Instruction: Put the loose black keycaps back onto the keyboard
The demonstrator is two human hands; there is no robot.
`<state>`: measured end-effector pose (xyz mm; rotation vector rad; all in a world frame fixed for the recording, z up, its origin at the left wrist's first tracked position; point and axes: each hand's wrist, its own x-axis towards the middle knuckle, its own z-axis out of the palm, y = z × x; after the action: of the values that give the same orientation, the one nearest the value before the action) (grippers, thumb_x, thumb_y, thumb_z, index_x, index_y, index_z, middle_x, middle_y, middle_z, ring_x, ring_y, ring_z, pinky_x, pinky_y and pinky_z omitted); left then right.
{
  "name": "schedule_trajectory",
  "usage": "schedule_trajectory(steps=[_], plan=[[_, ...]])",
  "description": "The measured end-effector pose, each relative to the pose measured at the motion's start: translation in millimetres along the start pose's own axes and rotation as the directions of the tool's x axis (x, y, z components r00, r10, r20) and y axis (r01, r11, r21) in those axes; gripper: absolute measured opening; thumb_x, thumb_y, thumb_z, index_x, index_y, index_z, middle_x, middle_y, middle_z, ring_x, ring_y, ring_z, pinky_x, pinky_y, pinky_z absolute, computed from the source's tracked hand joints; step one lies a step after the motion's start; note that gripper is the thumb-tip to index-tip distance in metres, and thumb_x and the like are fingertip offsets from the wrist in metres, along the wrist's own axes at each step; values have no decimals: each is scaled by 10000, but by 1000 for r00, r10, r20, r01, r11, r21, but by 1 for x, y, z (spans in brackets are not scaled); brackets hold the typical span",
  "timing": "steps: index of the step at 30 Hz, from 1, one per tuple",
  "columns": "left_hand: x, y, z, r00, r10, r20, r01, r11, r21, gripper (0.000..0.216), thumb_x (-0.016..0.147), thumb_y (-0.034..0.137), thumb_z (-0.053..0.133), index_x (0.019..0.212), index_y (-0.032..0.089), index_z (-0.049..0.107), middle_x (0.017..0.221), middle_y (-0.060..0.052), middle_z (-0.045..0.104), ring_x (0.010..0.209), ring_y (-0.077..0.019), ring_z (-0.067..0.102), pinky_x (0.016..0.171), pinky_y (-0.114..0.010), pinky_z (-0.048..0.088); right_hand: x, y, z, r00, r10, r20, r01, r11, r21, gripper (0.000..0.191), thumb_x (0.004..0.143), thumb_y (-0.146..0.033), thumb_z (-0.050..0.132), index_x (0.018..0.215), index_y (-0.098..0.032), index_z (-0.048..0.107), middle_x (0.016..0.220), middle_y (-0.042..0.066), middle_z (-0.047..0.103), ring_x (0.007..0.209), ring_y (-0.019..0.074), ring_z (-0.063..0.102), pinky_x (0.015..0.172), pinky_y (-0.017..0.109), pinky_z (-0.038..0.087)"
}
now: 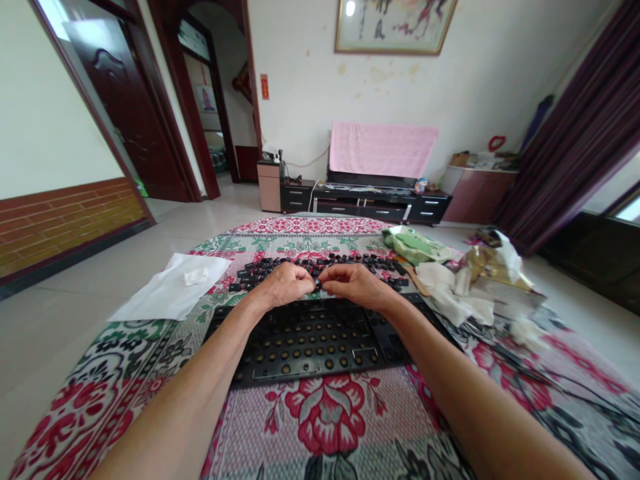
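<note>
A black keyboard [310,343] with its keycaps off lies flat on the table, its round key posts bare. Just past its far edge, loose black keycaps [250,273] are spread in a heap. My left hand [286,285] is closed over the near side of the heap, thumb and fingertips pinched together. Facing it, my right hand [356,285] has its fingers bent and pinched, the tips almost meeting those of the left. A small dark thing shows between the fingertips, too small to make out. My forearms cover both ends of the keyboard.
A flowered tablecloth [330,413] covers the table. On the left lies a white sheet [170,290] with a crumpled tissue [196,276]. To the right are a green cloth [417,247], crumpled white cloth [450,290] and dark cables [560,380]. A low TV stand [360,203] stands beyond.
</note>
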<state>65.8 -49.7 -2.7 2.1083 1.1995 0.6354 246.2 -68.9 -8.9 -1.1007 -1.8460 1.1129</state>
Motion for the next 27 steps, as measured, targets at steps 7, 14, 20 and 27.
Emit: schedule_trajectory(steps=[7, 14, 20, 27], plan=[[-1, -2, -1, 998, 0, 70, -5, 997, 75, 235, 604, 262, 455, 619, 136, 653, 483, 29, 499, 479, -88, 415, 456, -192, 293, -3, -1, 6, 971, -238, 27, 227, 876, -425, 172, 687, -185, 522, 789, -193, 660, 717, -2, 630, 639, 109, 544, 609, 227, 388], [2, -11, 1, 995, 36, 89, -47, 991, 128, 243, 609, 276, 479, 667, 164, 687, 546, 20, 584, 551, -112, 495, 508, -194, 332, -6, 0, 12, 972, -224, 78, 225, 767, -602, 146, 680, -179, 515, 725, -172, 654, 622, -6, 591, 549, 89, 481, 535, 208, 323], [3, -15, 1, 993, 23, 114, -38, 991, 130, 235, 598, 288, 512, 701, 178, 693, 602, 18, 634, 591, -123, 529, 541, -191, 352, -4, 6, 12, 976, -204, 77, 207, 756, -621, 137, 658, -178, 535, 713, -177, 660, 607, -12, 573, 536, 84, 456, 523, 203, 307], [4, -17, 1, 988, 66, 136, -87, 984, 158, 230, 612, 299, 517, 715, 194, 695, 621, 24, 643, 594, -117, 533, 538, -184, 348, -5, 4, 12, 976, -186, 111, 214, 752, -623, 155, 663, -178, 521, 728, -177, 662, 625, 0, 592, 546, 95, 474, 527, 212, 318]])
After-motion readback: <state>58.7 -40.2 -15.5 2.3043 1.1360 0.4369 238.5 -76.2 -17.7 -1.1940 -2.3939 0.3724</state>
